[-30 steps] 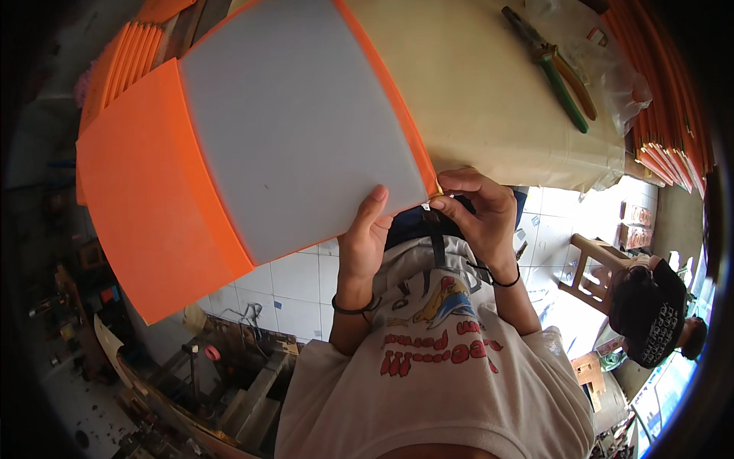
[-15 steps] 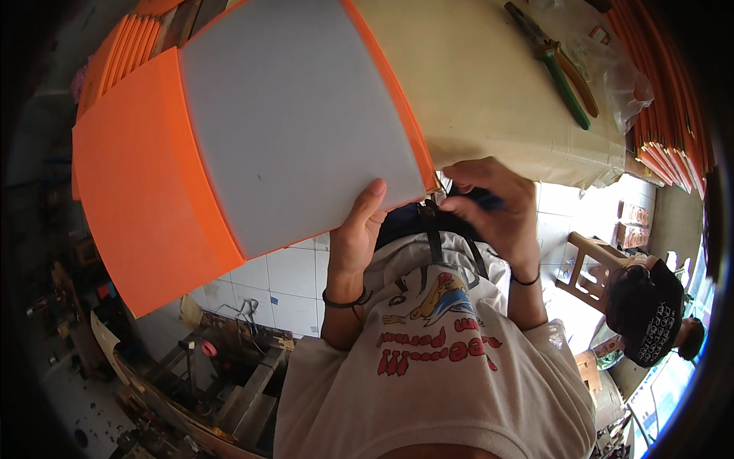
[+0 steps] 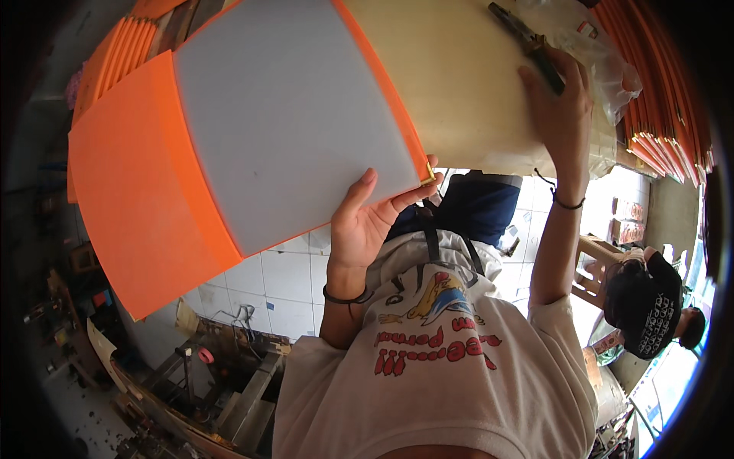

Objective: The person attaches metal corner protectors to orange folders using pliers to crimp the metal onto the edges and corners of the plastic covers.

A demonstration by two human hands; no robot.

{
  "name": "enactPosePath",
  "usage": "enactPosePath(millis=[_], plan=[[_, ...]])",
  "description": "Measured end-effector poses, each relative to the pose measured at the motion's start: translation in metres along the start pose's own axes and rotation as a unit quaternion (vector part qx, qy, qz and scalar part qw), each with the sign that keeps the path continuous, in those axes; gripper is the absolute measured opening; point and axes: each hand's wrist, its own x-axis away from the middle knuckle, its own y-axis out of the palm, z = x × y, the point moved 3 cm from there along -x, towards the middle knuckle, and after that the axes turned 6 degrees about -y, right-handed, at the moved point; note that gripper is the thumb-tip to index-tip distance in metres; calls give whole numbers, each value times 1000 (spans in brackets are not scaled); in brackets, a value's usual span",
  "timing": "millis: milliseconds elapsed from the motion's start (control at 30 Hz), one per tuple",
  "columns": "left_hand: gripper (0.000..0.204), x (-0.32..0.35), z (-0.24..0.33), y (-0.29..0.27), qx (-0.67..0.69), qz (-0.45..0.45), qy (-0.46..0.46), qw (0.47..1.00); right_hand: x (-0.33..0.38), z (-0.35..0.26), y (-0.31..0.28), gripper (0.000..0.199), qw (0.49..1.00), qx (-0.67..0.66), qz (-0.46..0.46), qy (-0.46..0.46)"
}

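Observation:
My left hand (image 3: 367,222) holds a large flat cover (image 3: 290,130) by its near corner, thumb up on the grey face. The cover is grey with an orange border, a wide orange flap on its left side and a small brass corner piece (image 3: 427,177). It juts out over the floor from the beige table (image 3: 459,99). My right hand (image 3: 562,96) is stretched out over the table and lies on the handles of a pair of pliers (image 3: 527,42), fingers around them. The dark jaws of the pliers stick out beyond the hand.
A clear plastic bag (image 3: 608,65) lies just right of the pliers. Stacks of orange covers stand at the right (image 3: 665,107) and top left (image 3: 115,53). Another person in a dark cap (image 3: 650,298) sits at the lower right by a wooden stool (image 3: 592,264). Tools and clutter (image 3: 214,375) fill the lower left.
My right hand has left the cover's near corner and reached up across the table onto the pliers. My left hand still holds the cover, now alone.

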Motion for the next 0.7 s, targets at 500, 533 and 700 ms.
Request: enactPosePath(millis=[500,533,700], plan=[[38,-15,-8,8,-76,110,49,990,-3,13,-20,40,994,35,-106,-12],[36,-14,-11,5,-101,133,61,984,8,10,-27,44,984,-110,-107,90],[32,-19,-10,8,-107,189,92,972,82,-43,-49,62,786,-535,-146,275]])
